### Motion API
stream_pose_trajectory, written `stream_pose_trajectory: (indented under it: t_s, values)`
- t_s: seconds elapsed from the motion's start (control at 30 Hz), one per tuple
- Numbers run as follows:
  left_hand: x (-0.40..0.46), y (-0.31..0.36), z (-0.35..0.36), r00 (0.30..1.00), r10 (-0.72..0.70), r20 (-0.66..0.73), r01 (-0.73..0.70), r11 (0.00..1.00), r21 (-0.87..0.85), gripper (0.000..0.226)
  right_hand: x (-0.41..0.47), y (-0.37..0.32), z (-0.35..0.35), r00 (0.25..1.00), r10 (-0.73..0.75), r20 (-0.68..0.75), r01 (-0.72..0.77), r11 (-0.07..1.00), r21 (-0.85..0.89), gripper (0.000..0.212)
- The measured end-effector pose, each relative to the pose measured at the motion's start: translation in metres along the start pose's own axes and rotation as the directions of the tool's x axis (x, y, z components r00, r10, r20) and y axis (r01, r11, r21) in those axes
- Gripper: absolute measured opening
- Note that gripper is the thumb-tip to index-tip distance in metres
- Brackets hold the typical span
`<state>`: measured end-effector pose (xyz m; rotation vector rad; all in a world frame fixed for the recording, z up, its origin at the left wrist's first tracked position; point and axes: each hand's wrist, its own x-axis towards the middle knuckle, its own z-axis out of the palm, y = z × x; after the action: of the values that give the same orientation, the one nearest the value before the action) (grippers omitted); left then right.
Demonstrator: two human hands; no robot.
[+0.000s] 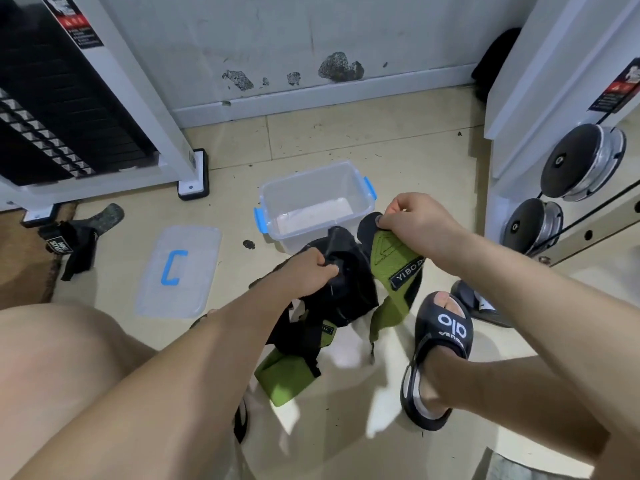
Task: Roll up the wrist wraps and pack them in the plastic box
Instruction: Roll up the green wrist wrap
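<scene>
Over tiled floor [346, 140], both hands' fingers clamp unrolled green-and-black wrist wraps [391, 261] beside the open plastic box [277, 195].

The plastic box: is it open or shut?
Open. The plastic box has no lid on; its lid lies flat on the floor to its left.
</scene>
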<state>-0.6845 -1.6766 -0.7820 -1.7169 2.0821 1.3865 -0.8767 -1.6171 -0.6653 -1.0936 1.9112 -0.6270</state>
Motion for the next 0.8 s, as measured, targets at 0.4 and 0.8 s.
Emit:
stream_pose_trajectory:
  t_s: [0.4,0.8]
  values:
    - [-0.029,-0.109,0.062,0.898,-0.329,0.293,0.128,0.831,0.541,0.05,0.016,0.07,0.102,0.973,0.08,0.217,-0.036,0.979,-0.202,0.02]
    - [-0.016,-0.143,0.089,0.853,-0.417,0.314,0.204,0.82,0.534,0.06,0.039,0.074,0.126,0.966,0.107,0.234,-0.04,0.961,-0.274,0.015]
